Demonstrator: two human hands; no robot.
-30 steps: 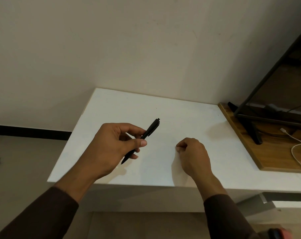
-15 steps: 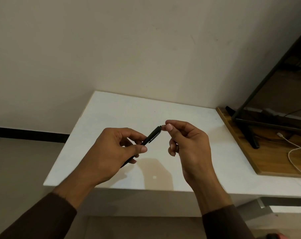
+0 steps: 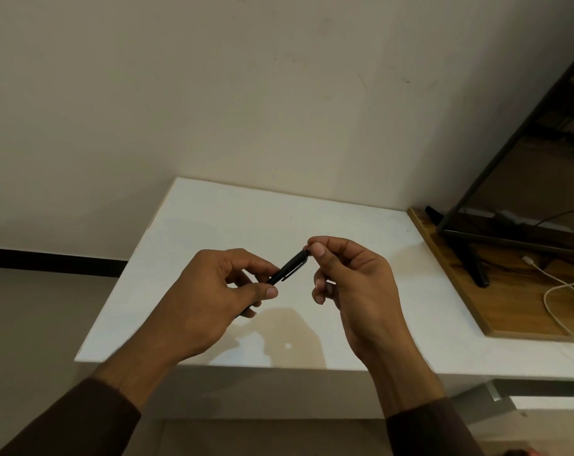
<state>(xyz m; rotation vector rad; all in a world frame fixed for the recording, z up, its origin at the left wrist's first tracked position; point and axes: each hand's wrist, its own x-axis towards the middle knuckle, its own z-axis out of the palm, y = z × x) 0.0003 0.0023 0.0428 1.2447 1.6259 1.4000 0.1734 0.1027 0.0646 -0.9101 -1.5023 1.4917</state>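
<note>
The person holds a black pen (image 3: 290, 267) up in the air, over the white worktop (image 3: 213, 225). The pen does not touch the worktop. It is tilted, with its low end toward the left and its top end up toward the right.

The left hand (image 3: 210, 304) is closed round the lower part of the pen. Its thumb and fingers curl on the barrel, and the tip end is hidden inside the hand. The right hand (image 3: 351, 284) pinches the very top of the pen, the end with the clip, between its thumb and first finger. Its other fingers are curled in and hold nothing else.

I think this is the step where the two hands get ready to work the top of the pen. It may be a push on the button, or a twist or a pull to take the top off. I cannot tell which.

For the next move, the left hand should hold the barrel tight so the pen does not slip or spin. The right hand has only a small bit to hold, so it needs a firm pinch and a gentle move. If small parts come out they could drop, so it helps to stay over the worktop.

Off to the right, well apart from the hands, there is a wooden board (image 3: 509, 311). A black stand (image 3: 473, 264) stands on it, and a white cable (image 3: 527, 259) lies on it.
</note>
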